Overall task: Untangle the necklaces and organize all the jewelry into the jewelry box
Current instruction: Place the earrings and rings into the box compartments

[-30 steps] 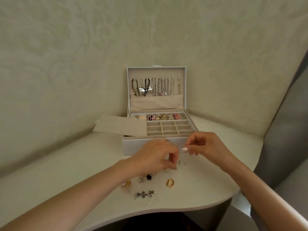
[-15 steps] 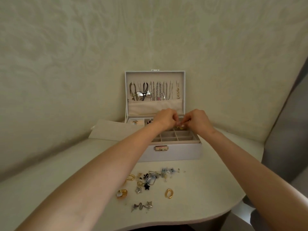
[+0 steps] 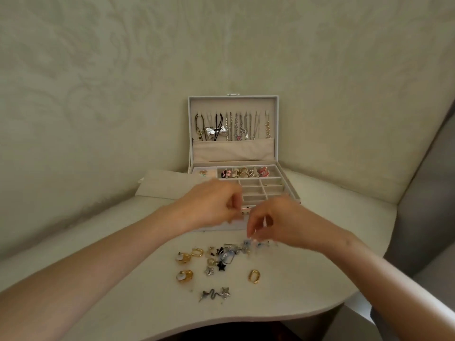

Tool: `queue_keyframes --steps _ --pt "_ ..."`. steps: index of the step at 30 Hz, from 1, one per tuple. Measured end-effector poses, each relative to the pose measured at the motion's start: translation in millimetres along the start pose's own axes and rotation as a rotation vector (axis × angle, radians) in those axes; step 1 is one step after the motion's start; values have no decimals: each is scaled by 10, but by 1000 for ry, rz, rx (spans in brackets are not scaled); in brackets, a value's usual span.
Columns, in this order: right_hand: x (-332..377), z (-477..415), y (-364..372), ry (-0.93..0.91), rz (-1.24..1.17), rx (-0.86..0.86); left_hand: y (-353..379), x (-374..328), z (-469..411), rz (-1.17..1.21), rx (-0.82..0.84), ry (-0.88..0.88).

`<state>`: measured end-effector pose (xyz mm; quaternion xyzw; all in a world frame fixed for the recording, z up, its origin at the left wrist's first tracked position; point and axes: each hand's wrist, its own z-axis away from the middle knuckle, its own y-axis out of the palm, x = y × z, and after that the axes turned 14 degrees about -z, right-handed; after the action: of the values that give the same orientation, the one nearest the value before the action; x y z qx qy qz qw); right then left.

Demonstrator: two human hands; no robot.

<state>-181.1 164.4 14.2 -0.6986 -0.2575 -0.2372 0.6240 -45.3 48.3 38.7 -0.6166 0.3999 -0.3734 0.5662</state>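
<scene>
Loose pile [image 3: 229,253] of jewelry lies on the tabletop [image 3: 307,279], just in front of the box [image 3: 234,151], handy for short transfers. Box open, lid upright. Necklaces [image 3: 236,125] hang in the lid above its pouch and look sorted. Rings [image 3: 242,172] fill the tray's back row; the nearer compartments in view are bare. Right hand [image 3: 278,222] is low over the blue cluster [image 3: 246,244] at the pile's right end, fingers pointing down, grip narrow; blur hides whether it pinches anything. Left hand [image 3: 211,207] hovers before the box front, fingers curled; cannot tell what its grip holds. Judgement: the next piece is being picked for a bare compartment. Gold ring [image 3: 254,276] and snake piece [image 3: 214,294] lie apart, toward the tabletop edge.
</scene>
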Motion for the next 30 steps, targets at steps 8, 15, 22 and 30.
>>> queue_keyframes --steps 8,15,22,30 --pt "-122 198 259 85 -63 178 262 73 337 -262 155 11" --pt "-116 187 304 102 -110 184 328 190 394 -346 277 -52" --pt "-49 198 243 142 -217 139 317 192 396 -265 207 -83" --pt "-320 -602 -476 228 -296 -583 -28 148 -666 181 -265 -355"
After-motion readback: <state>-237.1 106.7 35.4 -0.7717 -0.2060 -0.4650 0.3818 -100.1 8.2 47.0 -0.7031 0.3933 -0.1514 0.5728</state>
